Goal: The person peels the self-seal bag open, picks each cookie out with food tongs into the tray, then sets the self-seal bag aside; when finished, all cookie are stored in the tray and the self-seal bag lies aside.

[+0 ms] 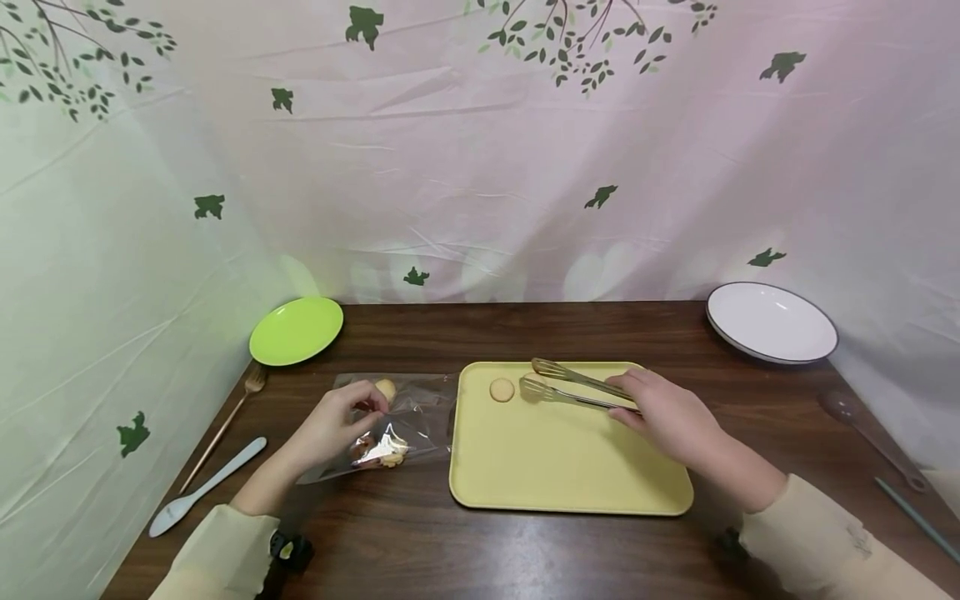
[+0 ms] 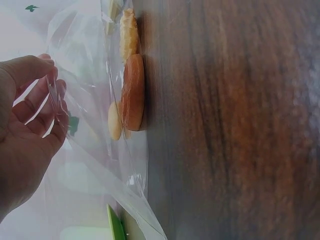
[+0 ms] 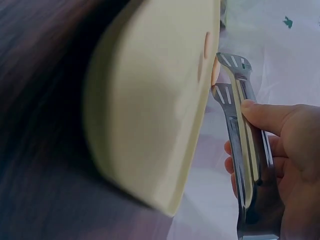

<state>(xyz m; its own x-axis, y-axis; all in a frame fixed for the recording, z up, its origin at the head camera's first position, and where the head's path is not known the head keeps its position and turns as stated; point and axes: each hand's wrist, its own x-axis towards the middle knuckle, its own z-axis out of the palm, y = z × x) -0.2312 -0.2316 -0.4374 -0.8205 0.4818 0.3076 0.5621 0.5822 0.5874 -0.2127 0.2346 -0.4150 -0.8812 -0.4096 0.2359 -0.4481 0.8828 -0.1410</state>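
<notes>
My left hand [image 1: 337, 423] pinches the upper film of a clear plastic bag [image 1: 426, 414] between thumb and fingers. Inside it lie a pale round cookie [image 1: 386, 388], a brown ring-like piece [image 2: 133, 92] and a ridged cookie [image 2: 129, 36]. Over the back of a yellow tray [image 1: 570, 471], my right hand [image 1: 666, 410] holds metal tongs [image 3: 260, 197], thumb on one arm and fingers round the other. Their slotted ends stand apart on either side of a round cookie [image 1: 535, 378]. Another round cookie [image 1: 502, 389] lies on the tray just left of the tongs.
A green plate [image 1: 296, 331] stands at the back left, a white dark-rimmed plate [image 1: 772, 321] at the back right. Along the left edge lie a fork [image 1: 225, 425] and a pale spreader [image 1: 213, 483]. A dark spoon [image 1: 873, 437] and a thin stick [image 1: 918, 521] lie at right.
</notes>
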